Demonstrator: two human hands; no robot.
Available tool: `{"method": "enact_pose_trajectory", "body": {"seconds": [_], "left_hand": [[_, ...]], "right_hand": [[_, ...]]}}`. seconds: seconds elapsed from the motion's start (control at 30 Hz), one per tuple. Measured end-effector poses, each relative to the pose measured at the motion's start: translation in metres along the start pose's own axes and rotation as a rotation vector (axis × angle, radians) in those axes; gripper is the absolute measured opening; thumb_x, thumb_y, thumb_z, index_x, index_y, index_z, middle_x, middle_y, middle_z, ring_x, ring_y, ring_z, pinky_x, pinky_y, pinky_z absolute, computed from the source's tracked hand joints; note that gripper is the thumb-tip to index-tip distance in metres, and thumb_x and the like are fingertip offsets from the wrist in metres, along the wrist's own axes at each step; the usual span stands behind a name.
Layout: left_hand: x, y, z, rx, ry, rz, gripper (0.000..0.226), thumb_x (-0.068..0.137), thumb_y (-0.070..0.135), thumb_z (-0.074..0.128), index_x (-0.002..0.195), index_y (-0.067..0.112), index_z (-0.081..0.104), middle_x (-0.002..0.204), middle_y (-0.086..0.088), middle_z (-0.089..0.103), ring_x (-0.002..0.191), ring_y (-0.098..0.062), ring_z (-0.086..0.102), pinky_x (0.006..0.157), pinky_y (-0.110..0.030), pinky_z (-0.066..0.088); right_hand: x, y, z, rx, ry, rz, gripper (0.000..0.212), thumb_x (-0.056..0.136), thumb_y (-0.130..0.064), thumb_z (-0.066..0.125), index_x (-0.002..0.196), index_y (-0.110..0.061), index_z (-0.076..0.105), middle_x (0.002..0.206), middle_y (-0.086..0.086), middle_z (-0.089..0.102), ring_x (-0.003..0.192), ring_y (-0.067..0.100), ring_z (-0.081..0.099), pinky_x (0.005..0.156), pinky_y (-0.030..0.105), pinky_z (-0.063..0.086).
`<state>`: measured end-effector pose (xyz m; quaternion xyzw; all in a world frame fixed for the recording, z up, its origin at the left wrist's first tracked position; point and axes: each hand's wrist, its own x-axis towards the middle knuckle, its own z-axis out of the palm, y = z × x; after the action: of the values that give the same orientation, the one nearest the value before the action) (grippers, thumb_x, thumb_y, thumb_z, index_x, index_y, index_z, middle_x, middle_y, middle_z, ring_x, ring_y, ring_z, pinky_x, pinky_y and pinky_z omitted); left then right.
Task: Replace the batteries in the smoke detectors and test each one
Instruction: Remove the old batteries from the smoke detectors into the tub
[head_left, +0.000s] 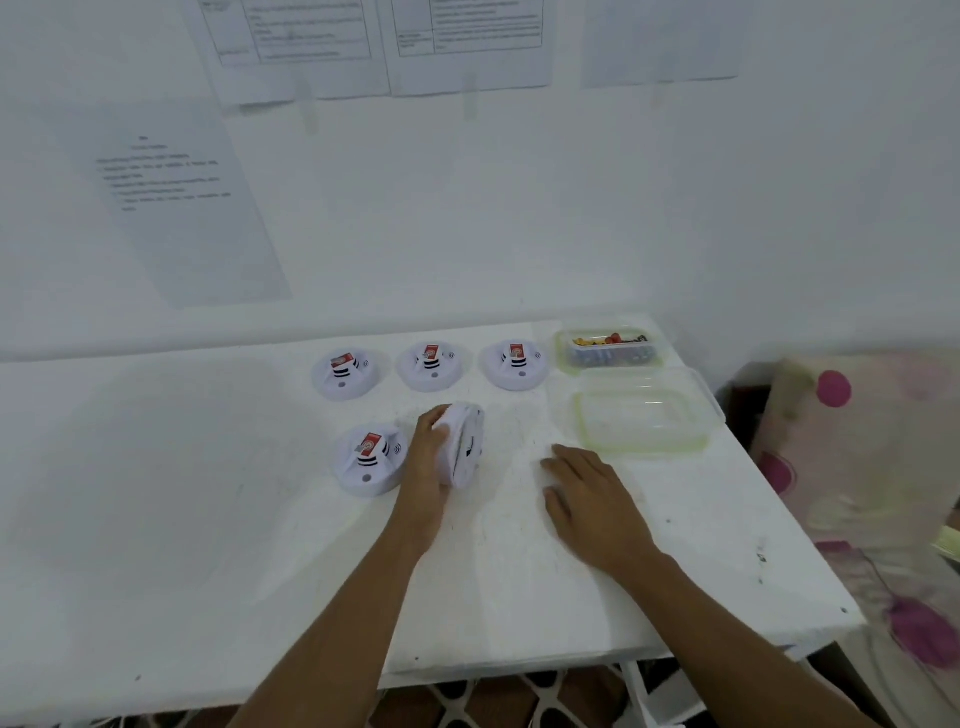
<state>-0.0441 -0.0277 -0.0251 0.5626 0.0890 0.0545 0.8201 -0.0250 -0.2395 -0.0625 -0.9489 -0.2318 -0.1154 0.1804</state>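
Note:
Several white round smoke detectors lie on the white table (208, 519). Three stand in a back row: left detector (347, 374), middle detector (431, 366), right detector (515, 365), each with a red label on top. A fourth detector (370, 460) sits in front at the left. My left hand (428, 462) grips a fifth detector (467, 444), tipped up on its edge. My right hand (587, 499) rests flat on the table to its right, fingers spread, holding nothing.
A clear plastic box (608, 349) with small batteries and coloured bits stands at the back right. Its lid (644, 418) lies in front of it. Printed sheets hang on the wall. The table's right edge borders a flowered cloth (872, 467).

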Motion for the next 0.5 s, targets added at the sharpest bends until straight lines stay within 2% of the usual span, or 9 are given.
{"method": "enact_pose_trajectory", "body": {"seconds": [0.07, 0.17, 0.27, 0.37, 0.5], "left_hand": [[0.001, 0.000, 0.000, -0.302, -0.007, -0.154, 0.046, 0.090, 0.044, 0.051, 0.129, 0.022, 0.060, 0.128, -0.008, 0.066, 0.119, -0.028, 0.059, 0.092, -0.047, 0.051], [0.000, 0.002, 0.005, -0.462, -0.011, -0.275, 0.051, 0.097, 0.042, 0.038, 0.131, 0.011, 0.059, 0.128, -0.017, 0.064, 0.119, -0.035, 0.056, 0.104, -0.054, 0.040], [-0.003, 0.001, 0.012, -0.463, -0.038, -0.299, 0.056, 0.097, 0.049, 0.037, 0.129, 0.009, 0.061, 0.124, -0.019, 0.065, 0.112, -0.033, 0.060, 0.106, -0.048, 0.039], [-0.006, 0.000, 0.017, -0.431, -0.040, -0.319, 0.056, 0.097, 0.054, 0.039, 0.122, 0.011, 0.066, 0.117, -0.016, 0.068, 0.105, -0.028, 0.065, 0.099, -0.041, 0.048], [-0.009, 0.002, 0.021, -0.407, -0.033, -0.310, 0.053, 0.097, 0.053, 0.041, 0.116, 0.013, 0.069, 0.111, -0.014, 0.070, 0.102, -0.025, 0.066, 0.089, -0.037, 0.055]], "right_hand": [[0.001, -0.001, 0.002, 0.047, 0.010, 0.023, 0.041, 0.090, -0.030, 0.045, 0.121, -0.011, 0.065, 0.133, 0.009, 0.060, 0.124, 0.026, 0.054, 0.103, 0.035, 0.041], [0.008, -0.017, -0.006, 0.278, 0.022, 0.034, 0.035, 0.093, -0.030, 0.051, 0.124, -0.018, 0.061, 0.129, -0.003, 0.059, 0.121, 0.015, 0.053, 0.100, 0.025, 0.037], [0.019, -0.048, -0.016, 0.505, 0.069, 0.066, 0.031, 0.092, -0.035, 0.056, 0.120, -0.025, 0.061, 0.119, -0.014, 0.059, 0.109, 0.005, 0.054, 0.090, 0.023, 0.044], [0.031, -0.069, -0.019, 0.570, 0.050, 0.183, 0.048, 0.082, -0.052, 0.062, 0.123, -0.028, 0.059, 0.120, -0.016, 0.057, 0.106, 0.003, 0.056, 0.088, 0.025, 0.048], [0.036, -0.081, -0.018, 0.670, 0.107, 0.292, 0.053, 0.076, -0.044, 0.074, 0.124, -0.029, 0.057, 0.119, -0.015, 0.059, 0.101, 0.004, 0.059, 0.087, 0.027, 0.053]]}}
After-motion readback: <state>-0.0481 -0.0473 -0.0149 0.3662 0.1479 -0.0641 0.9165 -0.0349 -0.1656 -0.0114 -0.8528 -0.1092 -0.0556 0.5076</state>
